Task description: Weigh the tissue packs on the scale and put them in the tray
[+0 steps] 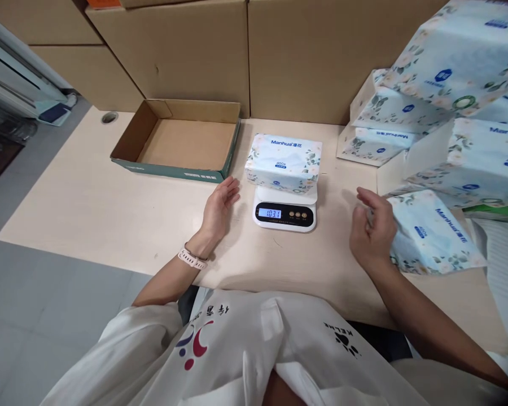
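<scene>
I am seeing white shirt nearest. Left hand [219, 207] lying open, palm up, on pale bench [88, 208], gripping nothing. Right hand [372, 231] curling round end of tissue pack [432, 234] lying at bench's right. Between hands, scale [285, 213] showing digits, second pack [283, 162] sitting on it. Beyond: empty cardboard tray [182, 141], stacked packs [449, 101] right, brown cartons [322, 56] lining back, grey floor [38, 316] left.

Bare beige tabletop [88, 208] open left of the small white digital scale [285, 211], shallow brown cardboard tray [178, 141] behind-left of it, stacked pale floral tissue packs [440, 113] crowding its right, tall cardboard boxes [313, 56] behind
</scene>
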`<state>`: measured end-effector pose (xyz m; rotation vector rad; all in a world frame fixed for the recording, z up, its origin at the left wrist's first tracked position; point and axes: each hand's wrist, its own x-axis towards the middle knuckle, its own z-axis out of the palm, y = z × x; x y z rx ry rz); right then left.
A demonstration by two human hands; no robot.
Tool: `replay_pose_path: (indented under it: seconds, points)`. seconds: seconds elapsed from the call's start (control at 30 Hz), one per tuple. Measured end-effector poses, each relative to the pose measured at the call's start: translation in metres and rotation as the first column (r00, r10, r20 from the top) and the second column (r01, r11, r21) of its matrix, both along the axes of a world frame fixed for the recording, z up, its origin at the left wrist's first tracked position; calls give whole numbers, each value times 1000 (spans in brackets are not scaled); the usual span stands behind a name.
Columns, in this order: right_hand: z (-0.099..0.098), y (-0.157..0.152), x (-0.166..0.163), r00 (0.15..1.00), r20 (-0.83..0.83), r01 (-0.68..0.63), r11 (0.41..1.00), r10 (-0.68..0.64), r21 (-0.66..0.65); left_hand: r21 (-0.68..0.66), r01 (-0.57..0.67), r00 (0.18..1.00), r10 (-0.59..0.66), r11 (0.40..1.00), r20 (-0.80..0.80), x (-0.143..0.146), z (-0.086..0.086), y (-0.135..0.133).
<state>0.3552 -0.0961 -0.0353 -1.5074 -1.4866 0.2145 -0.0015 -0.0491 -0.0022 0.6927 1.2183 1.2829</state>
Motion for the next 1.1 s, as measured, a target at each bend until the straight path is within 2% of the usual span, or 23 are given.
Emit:
replay_pose_path:
  seconds: [0.1, 0.17, 0.23, 0.5, 0.73, 1.1]
  points:
    - [-8, 13, 8, 971, -216, 78, 987, -107, -139, 13, 30, 999, -30, 999, 17, 0, 1, -1]
    - [-11, 21, 8, 918, -374, 60, 976, -136, -209, 35, 51, 998, -52, 998, 22, 2, 3, -2]
    - [-13, 25, 7, 881, -451, 38, 972, -142, -232, 65, 88, 996, -89, 994, 9, 4, 5, -3]
    - [-16, 28, 4, 861, -484, 67, 977, -158, -201, 148, 254, 967, -253, 956, -24, 13, 7, -2]
    - [-16, 30, 3, 842, -512, 76, 976, -172, -202, 124, 316, 948, -317, 941, -12, 13, 9, -7]
    - [-20, 29, 7, 852, -500, 64, 978, -158, -199, -11, 120, 987, -118, 993, 105, -2, 14, -1]
